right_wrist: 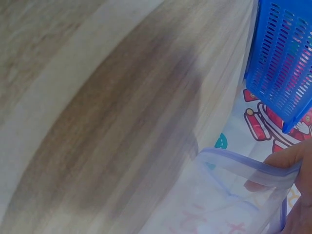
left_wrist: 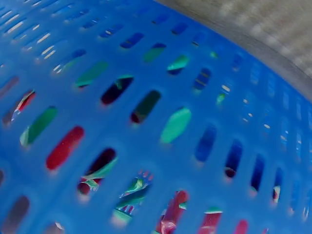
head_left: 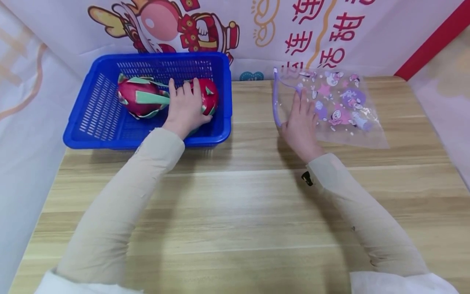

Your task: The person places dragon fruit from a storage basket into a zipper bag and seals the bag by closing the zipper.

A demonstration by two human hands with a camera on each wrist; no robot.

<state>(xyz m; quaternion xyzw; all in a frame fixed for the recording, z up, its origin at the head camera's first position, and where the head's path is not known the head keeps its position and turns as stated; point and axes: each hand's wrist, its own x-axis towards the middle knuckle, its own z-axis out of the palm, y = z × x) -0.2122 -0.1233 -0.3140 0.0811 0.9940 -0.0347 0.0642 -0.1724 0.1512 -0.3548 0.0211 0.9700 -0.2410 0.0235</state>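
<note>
My left hand (head_left: 186, 107) reaches into a blue plastic basket (head_left: 97, 143) and grips the right-hand dragon fruit (head_left: 210, 97), its fingers spread over the red skin. A second dragon fruit (head_left: 137, 98), dark red with green scales, lies to the left of that hand. In the left wrist view the slotted basket wall (left_wrist: 122, 146) hides the hand, and red and green show through the slots. My right hand (head_left: 302, 128) pinches the purple zip edge of a clear printed zip bag (head_left: 339, 108). The right wrist view shows the bag's mouth (right_wrist: 234, 163) parted, with a fingertip behind the clear film.
The basket and bag lie on a wood-grain table (head_left: 235, 212), basket at the back left, bag at the back right. A printed white cloth (head_left: 253, 36) with red characters and cartoon figures rises behind them. A red strip (head_left: 433, 41) borders the back right corner.
</note>
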